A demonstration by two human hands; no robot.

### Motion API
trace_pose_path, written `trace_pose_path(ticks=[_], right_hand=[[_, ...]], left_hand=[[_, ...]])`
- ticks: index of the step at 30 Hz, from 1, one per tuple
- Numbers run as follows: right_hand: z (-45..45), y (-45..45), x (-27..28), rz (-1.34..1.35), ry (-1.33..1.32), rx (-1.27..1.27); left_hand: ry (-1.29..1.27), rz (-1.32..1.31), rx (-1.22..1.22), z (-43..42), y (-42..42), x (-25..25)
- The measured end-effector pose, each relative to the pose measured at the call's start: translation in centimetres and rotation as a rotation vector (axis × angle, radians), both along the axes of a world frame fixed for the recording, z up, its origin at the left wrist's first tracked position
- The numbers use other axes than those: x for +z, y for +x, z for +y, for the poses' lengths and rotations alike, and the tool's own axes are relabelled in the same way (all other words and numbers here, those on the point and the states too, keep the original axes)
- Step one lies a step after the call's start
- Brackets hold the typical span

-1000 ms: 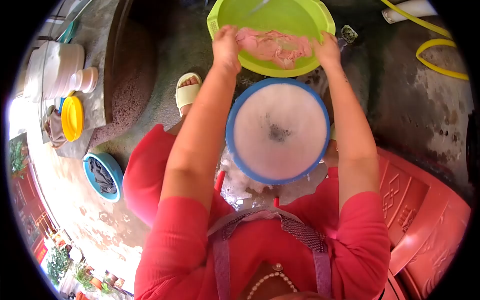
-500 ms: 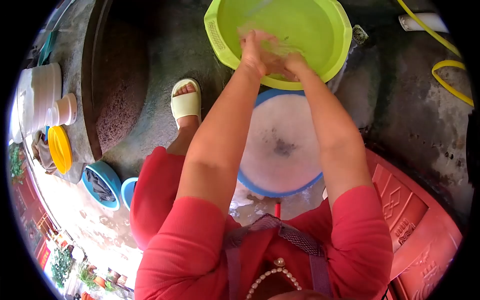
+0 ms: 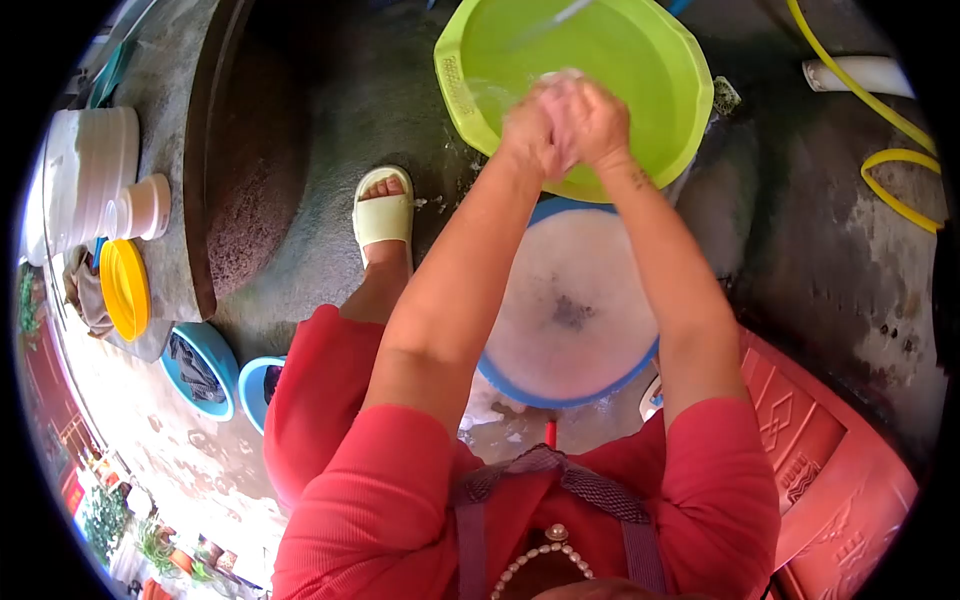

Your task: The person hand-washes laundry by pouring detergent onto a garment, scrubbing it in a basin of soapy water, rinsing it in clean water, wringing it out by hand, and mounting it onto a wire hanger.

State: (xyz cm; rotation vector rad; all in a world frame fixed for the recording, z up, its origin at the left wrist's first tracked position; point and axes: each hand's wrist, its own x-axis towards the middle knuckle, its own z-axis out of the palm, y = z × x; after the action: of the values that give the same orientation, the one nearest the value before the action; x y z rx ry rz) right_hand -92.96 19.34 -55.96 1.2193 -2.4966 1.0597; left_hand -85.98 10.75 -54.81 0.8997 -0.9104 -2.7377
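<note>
Bunched up small, a pink cloth (image 3: 563, 118) is squeezed between my two hands over the near part of the yellow-green basin (image 3: 452, 75), which holds water. My left hand (image 3: 530, 130) is closed around the cloth from the left side. From the right, my right hand (image 3: 600, 122) presses against it, fingers wrapped round. Most of the cloth is hidden by the hands. Below the hands stands a blue-rimmed basin (image 3: 545, 402) full of whitish, sudsy water with a dark patch in the middle.
Two light-blue basins (image 3: 232, 385) with dark items stand at the left. A yellow hose (image 3: 880, 112) and a white pipe (image 3: 880, 76) lie at the upper right. A red carved panel (image 3: 850, 470) is at the lower right. A yellow container (image 3: 124, 290) sits by the ledge.
The pink cloth was spread between my hands, then lowered into the basin's water. Now it is bunched up and raised, with my hands together around it.
</note>
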Motion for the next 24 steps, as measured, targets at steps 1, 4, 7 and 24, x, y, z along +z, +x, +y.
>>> trace_pose_path(ticks=[1, 4, 7, 24], right_hand=[[0.6, -1.9, -1.2, -0.087, 0.134, -0.118], [3.6, -4.4, -3.4, 0.005, 0.562, -0.235], [5.4, -4.5, -11.6, -0.134, 0.557, -0.367], [-1.5, 6.7, 5.6, -0.029, -0.093, 0.389]], left_hand=[[0.334, -0.078, 0.049, -0.2, -0.7, 0.3], [0.101, -0.079, -0.111, -0.5, -0.7, -3.9], [0.248, -0.264, -0.115, -1.4, -0.6, -2.4], [0.368, 0.507, -0.117, -0.6, 0.8, -5.0]])
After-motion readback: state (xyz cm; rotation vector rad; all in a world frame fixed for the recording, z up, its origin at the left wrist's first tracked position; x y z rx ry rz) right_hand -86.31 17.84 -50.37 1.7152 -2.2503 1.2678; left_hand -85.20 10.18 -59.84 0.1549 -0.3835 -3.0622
